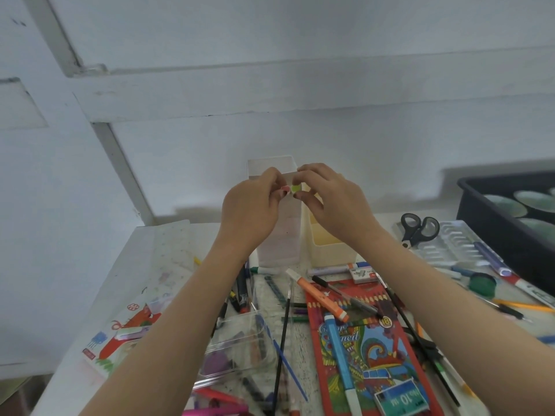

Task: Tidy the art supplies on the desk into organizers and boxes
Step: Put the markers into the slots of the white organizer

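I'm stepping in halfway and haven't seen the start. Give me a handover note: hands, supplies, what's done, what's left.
Left hand: raised, pinches a small red piece.
Right hand: raised, pinches a small green piece that meets the red one; too small to identify.
White organizer and cream organizer stand at the back of the desk, behind the hands.
Done: nothing visibly sorted.
Left: loose markers and pens, orange marker, coloured pencil box, scissors, and clear plastic box all lie on the desk.
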A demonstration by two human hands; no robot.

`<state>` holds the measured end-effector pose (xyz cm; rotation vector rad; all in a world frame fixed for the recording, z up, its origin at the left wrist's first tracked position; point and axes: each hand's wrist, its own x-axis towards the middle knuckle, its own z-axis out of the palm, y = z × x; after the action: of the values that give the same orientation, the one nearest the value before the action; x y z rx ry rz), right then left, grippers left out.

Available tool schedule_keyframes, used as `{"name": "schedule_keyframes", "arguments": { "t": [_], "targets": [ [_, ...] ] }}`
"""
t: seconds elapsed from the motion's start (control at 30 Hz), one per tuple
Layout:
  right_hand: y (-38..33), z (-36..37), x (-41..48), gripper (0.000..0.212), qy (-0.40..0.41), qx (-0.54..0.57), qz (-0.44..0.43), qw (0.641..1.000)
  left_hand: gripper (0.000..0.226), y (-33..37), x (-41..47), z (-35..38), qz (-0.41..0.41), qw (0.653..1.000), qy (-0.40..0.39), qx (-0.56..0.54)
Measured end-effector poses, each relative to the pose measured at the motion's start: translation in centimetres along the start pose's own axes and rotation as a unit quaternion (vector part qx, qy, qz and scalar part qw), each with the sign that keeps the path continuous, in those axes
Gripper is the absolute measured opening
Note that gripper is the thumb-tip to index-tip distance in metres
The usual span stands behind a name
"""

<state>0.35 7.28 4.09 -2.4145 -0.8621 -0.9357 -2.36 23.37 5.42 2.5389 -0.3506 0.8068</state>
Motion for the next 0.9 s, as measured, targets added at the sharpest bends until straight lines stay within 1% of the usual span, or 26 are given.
{"name": "schedule_keyframes", "arguments": {
  "t": [0.17,0.27,0.33,0.4,0.5,0.57,0.63,0.67,0.73,0.8,0.9],
  "targets": [
    [-0.1,0.0,-0.1,0.014,0.014,0.008,0.002,1.0,0.015,0.5,0.2,-0.1,-0.003,0.999,-0.026,0.029],
    [-0.1,-0.1,-0.3,0.017,0.015,0.006,0.002,1.0,0.013,0.7,0.0,-0.2,-0.002,0.999,-0.038,0.011],
    [-0.2,-0.3,-0.7,0.023,0.008,0.007,-0.001,1.0,0.019,0.7,-0.4,-0.1,-0.004,0.999,-0.046,-0.011],
    [-0.1,-0.7,-1.4,0.03,-0.001,0.011,0.01,1.0,0.031,0.8,-0.8,0.2,-0.014,0.998,-0.049,-0.042],
    [1.1,-2.0,-3.2,0.029,0.028,0.031,0.055,0.998,0.042,1.2,-1.3,0.3,-0.011,0.997,-0.01,-0.073],
    [2.7,-3.2,-4.5,0.026,0.057,0.039,0.102,0.992,0.042,1.9,-1.7,0.3,0.009,0.995,0.032,-0.091],
    [4.8,-4.5,-6.1,0.023,0.057,0.027,0.157,0.986,0.039,3.0,-2.3,0.5,0.026,0.991,0.06,-0.117],
    [5.8,-5.1,-7.0,0.022,0.04,0.011,0.183,0.982,0.038,3.6,-2.5,0.7,0.038,0.989,0.064,-0.129],
    [7.7,-6.1,-8.8,0.021,-0.024,-0.021,0.222,0.975,0.034,5.1,-3.0,1.6,0.074,0.985,0.06,-0.142],
    [9.0,-6.6,-10.5,0.022,-0.116,-0.046,0.235,0.964,0.033,6.4,-3.5,2.9,0.086,0.986,0.03,-0.143],
    [10.2,-6.7,-12.8,0.033,-0.261,-0.085,0.239,0.932,0.031,8.6,-4.5,5.3,0.075,0.983,-0.036,-0.162]
  ]
}}
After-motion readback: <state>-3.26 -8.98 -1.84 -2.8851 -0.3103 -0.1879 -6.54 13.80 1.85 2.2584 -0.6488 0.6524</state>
